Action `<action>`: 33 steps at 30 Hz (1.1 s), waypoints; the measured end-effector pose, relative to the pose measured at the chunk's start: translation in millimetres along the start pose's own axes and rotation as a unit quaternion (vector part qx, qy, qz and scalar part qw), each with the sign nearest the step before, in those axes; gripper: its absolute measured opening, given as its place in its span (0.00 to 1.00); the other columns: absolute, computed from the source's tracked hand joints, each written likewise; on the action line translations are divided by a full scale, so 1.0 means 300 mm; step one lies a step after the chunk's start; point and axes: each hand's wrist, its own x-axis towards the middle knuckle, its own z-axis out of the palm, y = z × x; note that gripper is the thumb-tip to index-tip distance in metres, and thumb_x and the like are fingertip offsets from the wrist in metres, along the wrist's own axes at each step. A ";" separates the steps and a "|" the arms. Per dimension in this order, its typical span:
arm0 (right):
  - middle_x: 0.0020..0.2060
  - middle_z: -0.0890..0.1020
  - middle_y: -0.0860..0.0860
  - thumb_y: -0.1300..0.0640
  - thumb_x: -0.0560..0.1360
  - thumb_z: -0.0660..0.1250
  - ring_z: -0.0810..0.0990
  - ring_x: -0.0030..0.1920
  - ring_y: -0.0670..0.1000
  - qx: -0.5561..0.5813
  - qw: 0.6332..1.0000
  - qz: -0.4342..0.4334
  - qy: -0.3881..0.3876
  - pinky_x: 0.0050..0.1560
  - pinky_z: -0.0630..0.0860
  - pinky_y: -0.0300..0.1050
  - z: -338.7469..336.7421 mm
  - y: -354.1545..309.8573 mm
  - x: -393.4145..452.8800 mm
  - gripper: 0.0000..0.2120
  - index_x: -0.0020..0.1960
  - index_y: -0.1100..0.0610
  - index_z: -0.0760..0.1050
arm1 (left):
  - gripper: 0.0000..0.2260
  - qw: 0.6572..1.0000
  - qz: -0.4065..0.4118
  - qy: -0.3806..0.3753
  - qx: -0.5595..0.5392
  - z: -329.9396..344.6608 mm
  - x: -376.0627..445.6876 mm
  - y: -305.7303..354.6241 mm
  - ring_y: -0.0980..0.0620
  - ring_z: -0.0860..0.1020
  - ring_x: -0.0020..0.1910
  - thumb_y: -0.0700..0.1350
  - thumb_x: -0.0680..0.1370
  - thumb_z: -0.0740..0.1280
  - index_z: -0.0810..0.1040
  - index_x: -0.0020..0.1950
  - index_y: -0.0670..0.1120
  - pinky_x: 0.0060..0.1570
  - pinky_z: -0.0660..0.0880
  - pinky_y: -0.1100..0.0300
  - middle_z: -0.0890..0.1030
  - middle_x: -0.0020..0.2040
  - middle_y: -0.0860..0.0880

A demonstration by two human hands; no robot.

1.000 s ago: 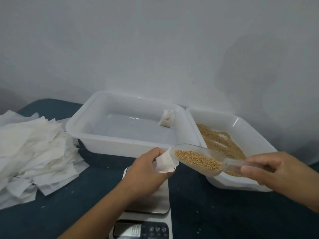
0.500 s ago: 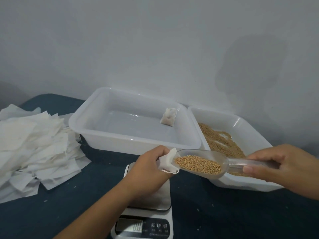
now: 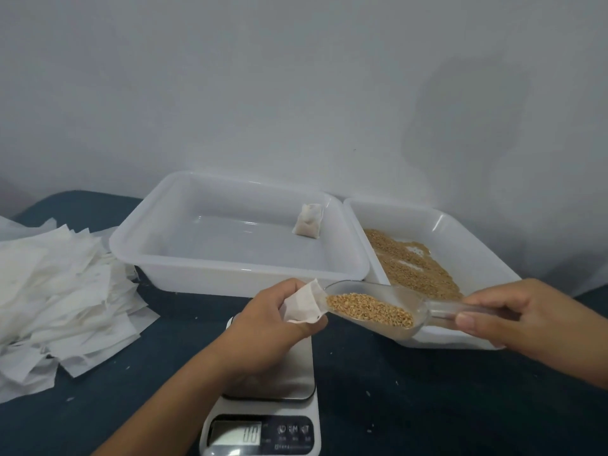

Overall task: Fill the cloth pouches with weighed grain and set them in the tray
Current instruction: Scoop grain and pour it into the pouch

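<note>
left hand (image 3: 273, 319) pinches pouch (image 3: 304, 306) | right hand (image 3: 523, 319) grips scoop (image 3: 378, 307) (tip at pouch mouth)

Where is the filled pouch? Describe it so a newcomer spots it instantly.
Find the two white plastic trays against the wall; take the left white plastic tray. In its far right corner sits one small filled white cloth pouch. Unlike the flat white cloths piled left, it is plump.
</note>
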 end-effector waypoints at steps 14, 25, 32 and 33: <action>0.35 0.82 0.46 0.12 0.59 0.58 0.80 0.35 0.49 -0.134 0.990 -0.038 -0.018 0.34 0.72 0.37 -0.059 -0.102 0.086 0.32 0.51 0.28 0.82 | 0.08 0.995 0.063 -0.014 0.072 0.007 -0.011 0.001 0.61 0.81 0.47 0.49 0.77 0.76 0.80 0.52 0.57 0.45 0.76 0.66 0.84 0.48 0.60; 0.34 0.81 0.46 0.10 0.57 0.56 0.79 0.34 0.47 -0.165 0.985 -0.042 -0.015 0.33 0.72 0.39 -0.075 -0.128 0.086 0.33 0.50 0.27 0.82 | 0.07 0.995 0.053 -0.023 0.083 0.008 -0.017 0.004 0.63 0.80 0.46 0.50 0.77 0.75 0.79 0.52 0.56 0.41 0.72 0.73 0.83 0.47 0.60; 0.34 0.82 0.44 0.11 0.56 0.57 0.79 0.33 0.43 -0.160 0.986 -0.037 -0.015 0.34 0.74 0.38 -0.087 -0.153 0.072 0.32 0.49 0.26 0.82 | 0.07 0.995 0.047 -0.021 0.086 0.013 -0.022 0.013 0.65 0.80 0.44 0.51 0.77 0.75 0.79 0.51 0.56 0.40 0.71 0.75 0.83 0.47 0.62; 0.33 0.81 0.44 0.11 0.56 0.57 0.78 0.31 0.42 -0.159 0.986 -0.037 -0.016 0.33 0.73 0.37 -0.089 -0.158 0.071 0.32 0.49 0.27 0.82 | 0.07 0.995 0.045 -0.023 0.086 0.013 -0.022 0.013 0.65 0.80 0.45 0.51 0.77 0.75 0.79 0.52 0.56 0.41 0.71 0.75 0.83 0.47 0.61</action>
